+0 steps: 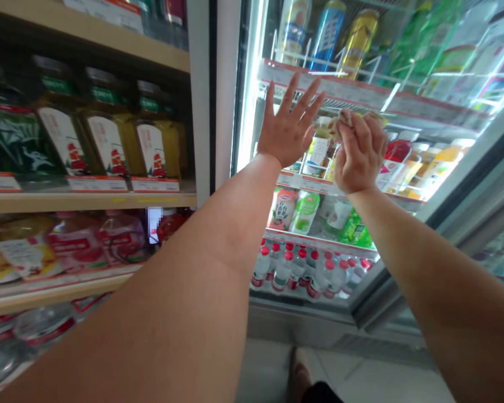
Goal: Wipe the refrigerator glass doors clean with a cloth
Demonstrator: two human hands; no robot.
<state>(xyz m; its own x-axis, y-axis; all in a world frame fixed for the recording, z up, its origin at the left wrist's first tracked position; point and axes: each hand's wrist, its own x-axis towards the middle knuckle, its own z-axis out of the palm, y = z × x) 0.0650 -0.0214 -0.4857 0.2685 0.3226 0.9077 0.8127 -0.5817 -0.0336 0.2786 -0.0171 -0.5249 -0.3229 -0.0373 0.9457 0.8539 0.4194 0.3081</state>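
Observation:
With its fingers spread, my left hand [286, 126] is held up in front of the lit drinks fridge, near the price-label strip [361, 89] of the upper shelf. Whether it touches glass, I cannot tell. My right hand [359, 157] is closed on a crumpled, dirty-looking cloth [342, 126], in front of the shelf below that strip. Behind the hands stand a bottle with a white label [318, 148] and a red drink bottle [397, 154]. Above my left hand are a blue can [328, 33] and a gold can [359, 42].
Shelves on the left hold bottles of yellowish liquid [105, 129] and pink drinks [78, 240]. Low in the fridge stand several red-capped water bottles [283, 271]. A grey frame [386, 299] runs along the right side. My foot [300, 369] is on the tiled floor [361, 372].

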